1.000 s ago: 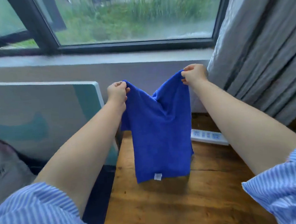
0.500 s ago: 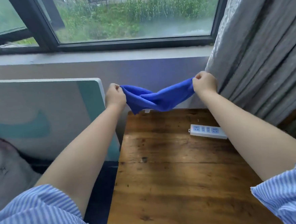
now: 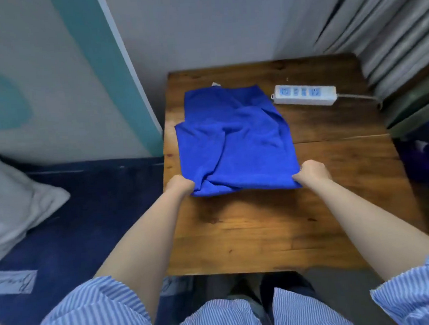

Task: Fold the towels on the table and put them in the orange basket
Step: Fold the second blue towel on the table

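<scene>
Blue towel (image 3: 234, 138) is down on the wooden table (image 3: 276, 224) now, not midair; left hand (image 3: 181, 186) and right hand (image 3: 312, 172) still pinch its near corners.

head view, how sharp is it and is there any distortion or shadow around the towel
Head view: wide-angle bending bows the wooden table edges and curtain; the image is soft overall, so the blue towel weave is smeared; a faint shadow lies under the towel's near edge, between the left hand and right hand; no glare.
</scene>
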`<state>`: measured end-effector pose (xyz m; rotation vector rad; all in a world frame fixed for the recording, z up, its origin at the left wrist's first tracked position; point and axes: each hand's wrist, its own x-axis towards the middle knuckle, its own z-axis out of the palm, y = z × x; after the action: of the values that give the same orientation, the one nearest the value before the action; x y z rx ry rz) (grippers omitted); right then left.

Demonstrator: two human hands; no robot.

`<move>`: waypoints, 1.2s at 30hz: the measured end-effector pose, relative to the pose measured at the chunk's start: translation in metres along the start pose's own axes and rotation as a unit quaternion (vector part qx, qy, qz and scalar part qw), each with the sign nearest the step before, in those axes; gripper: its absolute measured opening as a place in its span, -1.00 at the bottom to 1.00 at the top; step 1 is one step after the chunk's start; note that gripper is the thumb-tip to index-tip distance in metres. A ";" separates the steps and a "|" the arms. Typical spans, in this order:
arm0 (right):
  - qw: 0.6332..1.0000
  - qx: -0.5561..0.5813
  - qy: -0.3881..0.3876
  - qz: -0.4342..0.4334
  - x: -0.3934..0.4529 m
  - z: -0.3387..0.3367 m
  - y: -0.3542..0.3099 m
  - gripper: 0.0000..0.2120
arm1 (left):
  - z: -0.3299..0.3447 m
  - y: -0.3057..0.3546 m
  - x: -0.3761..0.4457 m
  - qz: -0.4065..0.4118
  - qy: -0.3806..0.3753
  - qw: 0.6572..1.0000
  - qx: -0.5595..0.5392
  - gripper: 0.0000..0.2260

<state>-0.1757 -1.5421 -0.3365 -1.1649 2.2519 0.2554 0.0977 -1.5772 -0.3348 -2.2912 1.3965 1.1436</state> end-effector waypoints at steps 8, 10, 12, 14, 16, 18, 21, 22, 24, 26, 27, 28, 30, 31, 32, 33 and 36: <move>0.975 -0.146 -0.163 -0.026 -0.008 0.052 0.049 -0.85 | 0.048 -0.064 -0.002 -0.014 -0.071 0.995 0.062 -0.80; 0.956 -0.165 -0.242 0.005 -0.015 0.057 0.055 -0.85 | 0.058 -0.079 -0.007 -0.010 -0.109 0.987 0.120 -0.80; 0.924 -0.208 -0.320 0.030 -0.020 0.061 0.061 -0.80 | 0.064 -0.089 -0.012 -0.007 -0.167 0.972 0.165 -0.74; 0.876 -0.282 -0.389 0.036 -0.021 0.064 0.065 -0.76 | 0.066 -0.097 -0.015 -0.020 -0.221 0.956 0.191 -0.69; 0.841 -0.317 -0.434 0.059 -0.020 0.068 0.065 -0.73 | 0.064 -0.100 -0.020 -0.035 -0.264 0.941 0.208 -0.70; 0.847 -0.327 -0.417 0.050 -0.022 0.064 0.060 -0.72 | 0.063 -0.099 -0.021 -0.040 -0.291 0.933 0.210 -0.72; 0.936 -0.256 -0.243 0.008 -0.019 0.049 0.048 -0.77 | 0.055 -0.087 -0.012 -0.040 -0.253 0.959 0.122 -0.76; 0.964 -0.205 -0.171 -0.003 -0.013 0.045 0.046 -0.80 | 0.050 -0.081 -0.007 -0.029 -0.211 0.973 0.089 -0.75; 0.992 -0.108 -0.054 -0.034 0.002 0.036 0.037 -0.80 | 0.039 -0.069 0.007 0.000 -0.094 0.994 0.057 -0.80; 0.996 -0.043 0.015 -0.078 0.018 0.030 0.025 -0.78 | 0.030 -0.057 0.022 0.018 -0.008 1.000 0.025 -0.85; 0.994 -0.019 0.040 -0.100 0.025 0.027 0.017 -0.77 | 0.027 -0.052 0.029 0.022 0.008 1.000 0.011 -0.87; 0.991 -0.002 0.062 -0.121 0.034 0.025 0.010 -0.75 | 0.025 -0.045 0.036 0.029 0.019 0.999 0.003 -0.85; 0.985 0.004 0.094 -0.147 0.053 0.022 -0.002 -0.72 | 0.025 -0.031 0.051 0.059 0.041 0.997 0.006 -0.70; 0.982 -0.001 0.108 -0.155 0.064 0.022 -0.007 -0.73 | 0.026 -0.023 0.058 0.079 0.057 0.995 0.013 -0.66; 0.980 -0.004 0.120 -0.160 0.074 0.021 -0.011 -0.74 | 0.026 -0.015 0.066 0.103 0.074 0.992 0.021 -0.64; 0.978 -0.005 0.130 -0.166 0.080 0.019 -0.015 -0.74 | 0.026 -0.008 0.069 0.127 0.092 0.987 0.029 -0.65; 0.970 -0.028 0.141 -0.195 0.107 0.017 -0.026 -0.71 | 0.032 0.016 0.085 0.166 0.140 0.975 0.055 -0.65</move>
<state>-0.1959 -1.6241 -0.4094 -1.7327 2.1959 -0.0062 0.0884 -1.6235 -0.4139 -2.2632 1.9542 0.8161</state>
